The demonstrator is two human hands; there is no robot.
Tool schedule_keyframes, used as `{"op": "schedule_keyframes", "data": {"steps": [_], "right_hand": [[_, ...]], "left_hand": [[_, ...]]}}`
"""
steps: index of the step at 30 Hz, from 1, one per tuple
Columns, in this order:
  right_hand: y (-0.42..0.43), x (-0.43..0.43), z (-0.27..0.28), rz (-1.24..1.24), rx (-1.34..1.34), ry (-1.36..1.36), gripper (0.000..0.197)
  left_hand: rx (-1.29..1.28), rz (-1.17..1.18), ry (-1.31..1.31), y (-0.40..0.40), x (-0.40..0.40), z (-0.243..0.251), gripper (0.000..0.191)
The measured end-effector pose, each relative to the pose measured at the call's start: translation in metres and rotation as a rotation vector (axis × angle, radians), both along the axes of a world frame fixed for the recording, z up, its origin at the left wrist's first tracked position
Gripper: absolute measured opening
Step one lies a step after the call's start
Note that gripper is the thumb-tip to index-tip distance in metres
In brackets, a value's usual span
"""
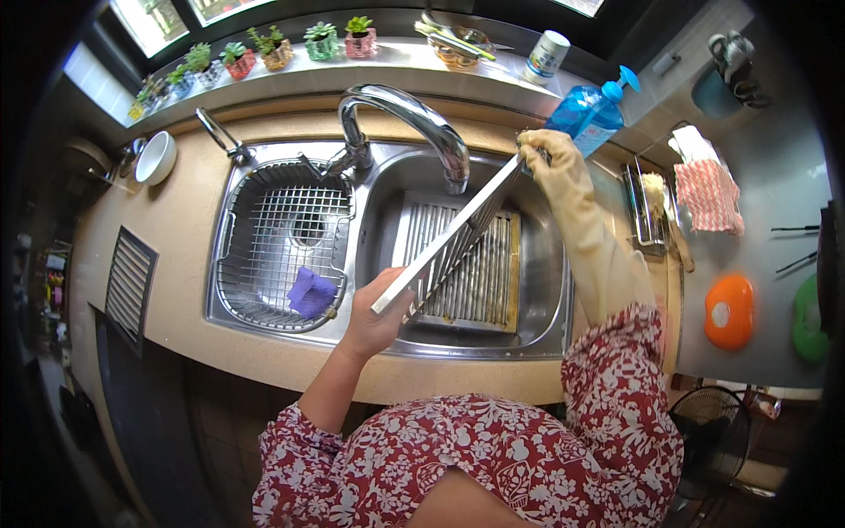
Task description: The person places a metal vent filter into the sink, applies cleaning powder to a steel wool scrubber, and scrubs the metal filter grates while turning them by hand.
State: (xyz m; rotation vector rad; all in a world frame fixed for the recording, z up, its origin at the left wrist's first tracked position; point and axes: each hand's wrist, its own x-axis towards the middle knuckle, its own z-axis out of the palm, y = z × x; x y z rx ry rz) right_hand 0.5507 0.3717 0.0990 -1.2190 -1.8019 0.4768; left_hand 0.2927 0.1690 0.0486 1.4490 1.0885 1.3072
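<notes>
My bare left hand (381, 315) grips the lower end of a metal baffle filter panel (449, 234), which is tilted on edge above the right sink bowl. At the panel's upper end is my right hand (558, 162) in a cream rubber glove, its fingers closed on a dark scouring pad (542, 156) against the edge. Beneath, a second slatted baffle filter (472, 284) with brownish stains along its edge lies in the bowl. The chrome faucet (412, 122) arches over from behind. In the left bowl, a purple cloth (311, 292) rests in a wire basket (274, 231).
A blue pump bottle (584, 115) stands behind my right hand. Small potted succulents (267, 53) line the sill. Another slatted panel (132, 284) lies at the counter's left edge, near a white bowl (157, 158). To the right are a wire rack (643, 211) and an orange object (729, 311).
</notes>
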Motion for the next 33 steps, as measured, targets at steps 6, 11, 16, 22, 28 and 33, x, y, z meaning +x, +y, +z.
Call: {"op": "schedule_keyframes", "data": {"steps": [6,11,16,22,28,33], "right_hand": [[0.023,0.02,-0.012,-0.192,-0.336,-0.096,0.019],[0.014,0.038,-0.003,-0.305,-0.316,0.028,0.017],[-0.019,0.024,0.016,-0.122,0.098,0.115,0.016],[-0.021,-0.001,-0.007,0.05,-0.023,-0.121,0.013],[0.025,0.049,-0.033,-0.214,-0.305,0.224,0.009],[0.005,0.057,0.008,-0.157,-0.18,0.619,0.007]], "left_hand": [[-0.052,-0.05,0.064,0.0,0.0,0.006,0.026],[-0.027,0.02,0.023,-0.004,0.001,-0.002,0.026],[0.075,-0.023,0.088,0.003,0.003,-0.003,0.027],[-0.045,0.022,-0.016,-0.001,0.001,0.0,0.027],[-0.031,0.017,0.022,-0.002,-0.001,-0.004,0.024],[-0.008,-0.011,0.051,-0.002,-0.003,0.0,0.024]]}}
